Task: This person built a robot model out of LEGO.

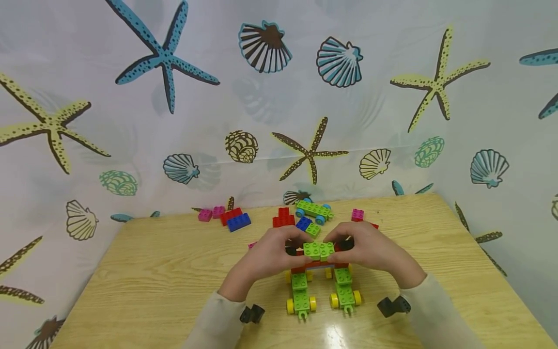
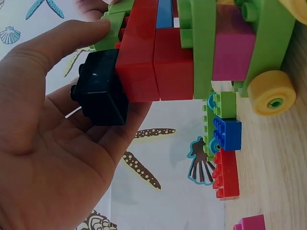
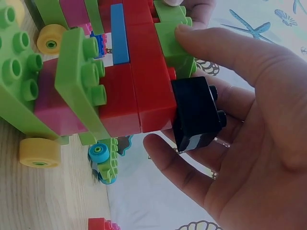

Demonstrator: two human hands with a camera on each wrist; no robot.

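Note:
Two light green bricks sit side by side on top of a built block structure in the head view. My left hand (image 1: 272, 248) pinches the left green brick (image 1: 311, 250) between thumb and fingers. The right green brick (image 1: 327, 251) is pinched likewise by my right hand (image 1: 369, 246). Beneath them run red bricks (image 3: 151, 72), with a blue piece (image 3: 120, 33) under the middle. A black brick stands at each end, the left one (image 2: 100, 86) inside my left hand's curve, the other (image 3: 196, 110) inside my right's. Two green bases with yellow wheels (image 1: 301, 300) carry the structure.
Behind the structure are a green wheeled base (image 1: 314, 209), red bricks (image 1: 283, 219) and a small blue brick (image 1: 303, 223). Farther left lie pink bricks (image 1: 205, 215) and a blue brick (image 1: 239, 222). Another pink brick (image 1: 357, 214) is at back right. A patterned curtain (image 1: 261, 106) borders the wooden table (image 1: 165, 281).

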